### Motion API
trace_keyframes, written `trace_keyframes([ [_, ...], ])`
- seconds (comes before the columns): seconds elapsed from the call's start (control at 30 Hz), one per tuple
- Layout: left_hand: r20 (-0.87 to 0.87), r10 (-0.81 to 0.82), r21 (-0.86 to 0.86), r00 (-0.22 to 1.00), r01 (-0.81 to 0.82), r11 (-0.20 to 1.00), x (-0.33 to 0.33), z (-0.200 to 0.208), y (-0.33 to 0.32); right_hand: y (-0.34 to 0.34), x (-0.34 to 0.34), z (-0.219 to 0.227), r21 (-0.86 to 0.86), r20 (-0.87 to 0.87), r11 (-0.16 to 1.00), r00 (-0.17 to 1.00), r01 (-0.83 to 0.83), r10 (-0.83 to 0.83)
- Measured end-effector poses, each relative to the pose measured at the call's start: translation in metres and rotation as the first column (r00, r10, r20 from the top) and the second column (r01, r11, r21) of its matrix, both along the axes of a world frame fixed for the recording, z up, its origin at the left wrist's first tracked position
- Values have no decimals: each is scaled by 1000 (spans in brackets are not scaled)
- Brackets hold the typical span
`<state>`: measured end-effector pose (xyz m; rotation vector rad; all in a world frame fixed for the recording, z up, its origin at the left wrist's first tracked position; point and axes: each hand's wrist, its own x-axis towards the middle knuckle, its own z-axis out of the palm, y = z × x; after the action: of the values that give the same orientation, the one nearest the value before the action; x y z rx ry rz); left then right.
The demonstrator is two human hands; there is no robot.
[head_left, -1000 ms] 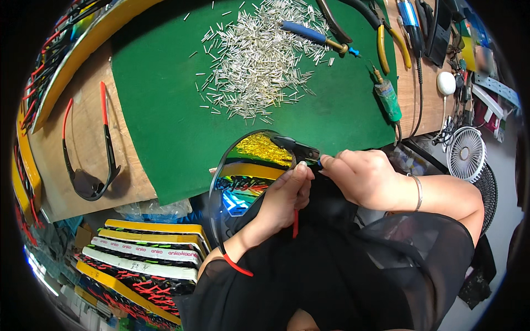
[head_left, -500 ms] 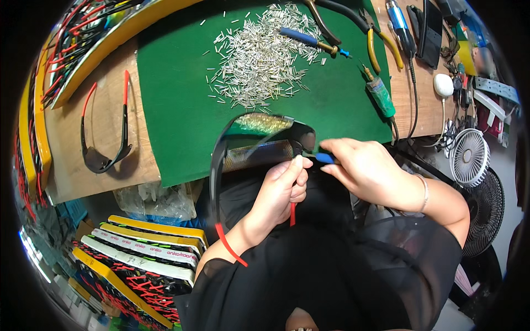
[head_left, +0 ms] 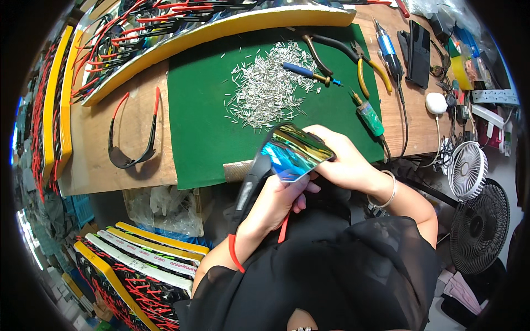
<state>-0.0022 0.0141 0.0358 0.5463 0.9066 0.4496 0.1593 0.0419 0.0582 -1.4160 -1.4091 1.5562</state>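
A pair of sunglasses (head_left: 298, 153) with a mirrored blue-and-gold lens, black frame and red temple tips is held up in front of my body. My left hand (head_left: 279, 199) is closed round the frame below the lens. One temple runs down past my left wrist. My right hand (head_left: 349, 161) is closed at the lens's right end, its fingertips partly hidden behind it. No blue-handled tool shows in that hand now. Beyond the glasses, many small silver metal pins (head_left: 268, 83) lie heaped on the green mat (head_left: 193, 127).
A blue-handled driver (head_left: 301, 70) lies on the pins. Yellow-handled cutters (head_left: 361, 77), a green-handled tool (head_left: 369, 117) and a blue electric tool (head_left: 388, 49) lie right. Other sunglasses (head_left: 132, 160) rest left. Foam-edged trays (head_left: 221, 32) of glasses stand behind, with more (head_left: 143, 243) lower left. Fans (head_left: 467, 172) stand right.
The sunglasses have turned so the mirrored lens front faces up. My right hand has moved in to the lens edge, and its blue-handled tool is out of sight. The view has shifted.
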Motion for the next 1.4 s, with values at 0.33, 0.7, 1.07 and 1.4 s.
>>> trace_keyframes([
  [0.33, 123, 23, -188, 992, 1, 982, 0, 2, -1, 0, 1, 6, 46, 4, 995, 997, -83, 83],
  [0.7, -74, 295, 642, 953, -181, 745, -16, 24, 15, 6, 13, 9, -524, -435, 827, 899, -203, -55],
  [1.07, 7, 429, 340, 903, -406, 849, -28, 10, 37, -13, 22, 7, -469, -258, 823, 941, -322, 221],
  [1.4, -93, 13, 222, 996, 8, 975, -2, 8, 14, 17, 11, 21, 231, -63, 963, 990, 140, -129],
])
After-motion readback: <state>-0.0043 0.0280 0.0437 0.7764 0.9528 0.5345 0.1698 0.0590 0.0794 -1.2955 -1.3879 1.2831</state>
